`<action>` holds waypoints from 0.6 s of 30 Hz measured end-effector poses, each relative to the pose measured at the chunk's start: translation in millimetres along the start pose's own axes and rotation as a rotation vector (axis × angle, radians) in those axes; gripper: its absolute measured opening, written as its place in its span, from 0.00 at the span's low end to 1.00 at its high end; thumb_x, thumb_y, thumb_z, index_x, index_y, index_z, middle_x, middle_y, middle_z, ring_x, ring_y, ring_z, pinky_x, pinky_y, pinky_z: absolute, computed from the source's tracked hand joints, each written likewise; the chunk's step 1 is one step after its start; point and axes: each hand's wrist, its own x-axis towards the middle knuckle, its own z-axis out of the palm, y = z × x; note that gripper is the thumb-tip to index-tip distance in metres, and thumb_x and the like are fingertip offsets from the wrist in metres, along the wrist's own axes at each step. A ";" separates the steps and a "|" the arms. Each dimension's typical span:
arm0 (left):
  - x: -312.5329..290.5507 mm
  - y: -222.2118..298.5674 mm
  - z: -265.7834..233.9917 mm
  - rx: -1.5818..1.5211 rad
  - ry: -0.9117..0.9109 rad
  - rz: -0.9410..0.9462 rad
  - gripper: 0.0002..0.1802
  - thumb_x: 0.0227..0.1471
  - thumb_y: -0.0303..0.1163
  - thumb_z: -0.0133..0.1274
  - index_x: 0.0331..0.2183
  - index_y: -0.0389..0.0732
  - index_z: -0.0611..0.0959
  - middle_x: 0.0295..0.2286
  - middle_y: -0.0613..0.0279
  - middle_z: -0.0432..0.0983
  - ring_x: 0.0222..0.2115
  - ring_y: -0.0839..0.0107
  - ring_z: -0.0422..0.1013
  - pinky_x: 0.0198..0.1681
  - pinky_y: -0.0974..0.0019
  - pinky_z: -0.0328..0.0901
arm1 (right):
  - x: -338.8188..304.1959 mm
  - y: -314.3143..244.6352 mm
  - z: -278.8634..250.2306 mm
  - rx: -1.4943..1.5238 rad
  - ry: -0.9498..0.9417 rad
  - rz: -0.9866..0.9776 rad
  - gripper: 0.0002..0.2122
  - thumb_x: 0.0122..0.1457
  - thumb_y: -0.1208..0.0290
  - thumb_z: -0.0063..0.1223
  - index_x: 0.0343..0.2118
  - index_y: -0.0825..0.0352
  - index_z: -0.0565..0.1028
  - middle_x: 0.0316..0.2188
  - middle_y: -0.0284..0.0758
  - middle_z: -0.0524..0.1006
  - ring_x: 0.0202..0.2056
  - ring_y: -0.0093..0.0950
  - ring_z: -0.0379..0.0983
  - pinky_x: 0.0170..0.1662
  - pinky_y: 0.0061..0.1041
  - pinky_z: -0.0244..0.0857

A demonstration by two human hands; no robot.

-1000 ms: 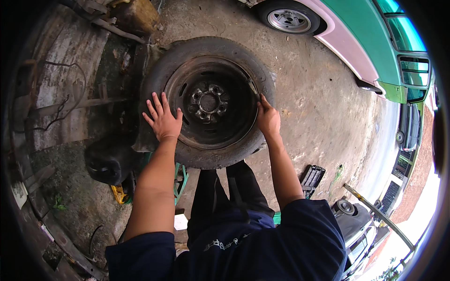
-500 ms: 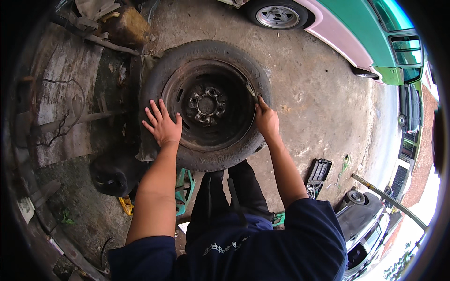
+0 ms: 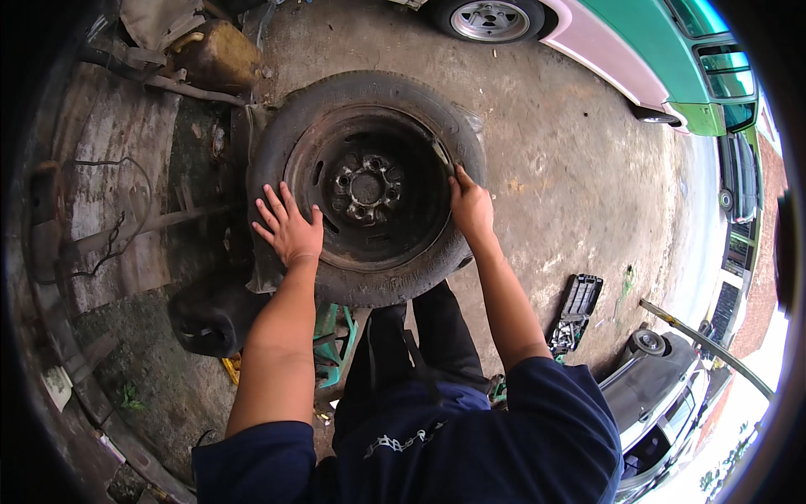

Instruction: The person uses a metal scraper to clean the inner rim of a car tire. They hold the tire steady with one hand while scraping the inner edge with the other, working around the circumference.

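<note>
A large worn black tyre (image 3: 361, 88) on a dark, dirty steel rim (image 3: 382, 252) lies in front of me, its hub centre (image 3: 367, 188) facing up. On the left sidewall and rim edge rests my left hand (image 3: 292, 231), open with its fingers spread. My right hand (image 3: 473, 208) is closed at the right rim edge around a slim tool with a pale tip (image 3: 441, 153). That tip lies against the inner edge of the rim, at the tyre's bead. Most of the tool is hidden by my fingers, so its exact kind is unclear.
A green plastic stool (image 3: 336, 346) stands under the wheel's near side. A black container (image 3: 210, 317) and a yellowish jerrycan (image 3: 220, 57) are on the left. An open black tool case (image 3: 576, 309) lies at the right. Parked vehicles (image 3: 621, 59) stand beyond.
My right hand has shifted slightly leftward, and the tool's pale tip has moved a little along the rim edge. My left hand stays spread on the tyre. The view has tilted slightly.
</note>
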 end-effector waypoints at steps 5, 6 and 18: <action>-0.6 0.0 -1.3 -0.008 -0.016 -0.005 0.45 0.57 0.55 0.46 0.69 0.55 0.48 0.70 0.64 0.33 0.70 0.54 0.34 0.68 0.38 0.34 | 6.1 0.0 9.8 0.088 0.037 -0.122 0.18 0.64 0.56 0.48 0.55 0.52 0.76 0.34 0.54 0.79 0.40 0.53 0.77 0.45 0.48 0.70; -1.2 0.0 -1.6 -0.010 -0.020 -0.004 0.45 0.57 0.56 0.46 0.69 0.55 0.48 0.70 0.64 0.34 0.70 0.54 0.34 0.68 0.38 0.34 | 7.3 -0.6 11.4 0.137 0.065 -0.205 0.18 0.64 0.55 0.47 0.54 0.52 0.76 0.34 0.54 0.79 0.40 0.53 0.77 0.46 0.48 0.70; -0.2 -2.9 4.8 -0.021 0.005 0.007 0.42 0.59 0.56 0.42 0.69 0.55 0.49 0.70 0.64 0.34 0.70 0.54 0.34 0.68 0.38 0.33 | 8.7 -11.9 11.6 0.216 0.019 -0.062 0.17 0.64 0.61 0.50 0.52 0.63 0.77 0.39 0.56 0.78 0.45 0.51 0.76 0.49 0.41 0.69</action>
